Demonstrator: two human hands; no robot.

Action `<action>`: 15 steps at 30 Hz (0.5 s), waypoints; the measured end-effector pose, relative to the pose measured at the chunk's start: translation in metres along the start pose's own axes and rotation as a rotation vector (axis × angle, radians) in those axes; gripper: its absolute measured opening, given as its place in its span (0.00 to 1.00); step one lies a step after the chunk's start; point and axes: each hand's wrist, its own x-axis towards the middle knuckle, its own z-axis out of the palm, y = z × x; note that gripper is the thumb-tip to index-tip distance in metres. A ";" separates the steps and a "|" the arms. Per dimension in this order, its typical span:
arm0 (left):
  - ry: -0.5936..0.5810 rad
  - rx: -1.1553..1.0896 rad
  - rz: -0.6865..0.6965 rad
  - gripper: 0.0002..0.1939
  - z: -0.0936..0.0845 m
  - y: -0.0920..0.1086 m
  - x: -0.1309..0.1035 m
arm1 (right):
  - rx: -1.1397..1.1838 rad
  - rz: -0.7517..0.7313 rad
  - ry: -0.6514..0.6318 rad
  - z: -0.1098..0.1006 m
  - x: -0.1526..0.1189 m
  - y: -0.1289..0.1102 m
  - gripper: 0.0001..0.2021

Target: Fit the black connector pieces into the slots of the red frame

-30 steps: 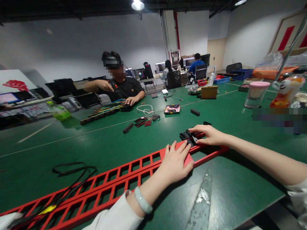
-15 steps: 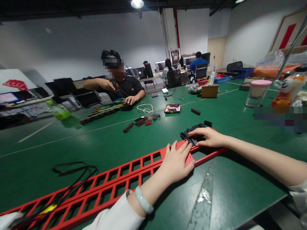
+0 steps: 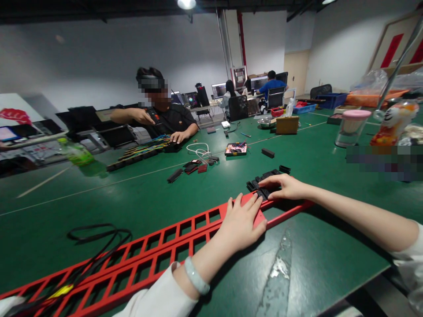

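1. Left hand [image 3: 240,223] flat on red frame [image 3: 158,248], fingers spread, gripping nothing.
2. Right hand [image 3: 287,186] rests on black clips [image 3: 261,184] at frame's far end, fingers loosely curled over them.
3. Frame lies on green table [image 3: 132,193].

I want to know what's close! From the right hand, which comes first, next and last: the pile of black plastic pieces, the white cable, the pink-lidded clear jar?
1. Pile of black plastic pieces: under the right hand's fingers.
2. Coiled white cable: farther up the green table, to the left.
3. Pink-lidded clear jar: far right, about as distant as the cable, so these two are hard to rank.
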 end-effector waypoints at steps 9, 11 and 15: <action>0.003 0.003 0.005 0.29 0.001 -0.001 0.002 | -0.068 -0.025 0.001 -0.001 0.002 0.003 0.24; 0.006 0.003 0.000 0.29 0.001 -0.002 0.003 | -0.113 -0.041 -0.010 -0.003 0.002 0.002 0.24; 0.004 -0.005 -0.012 0.29 0.000 -0.002 0.004 | -0.182 -0.061 -0.035 -0.005 0.003 0.000 0.24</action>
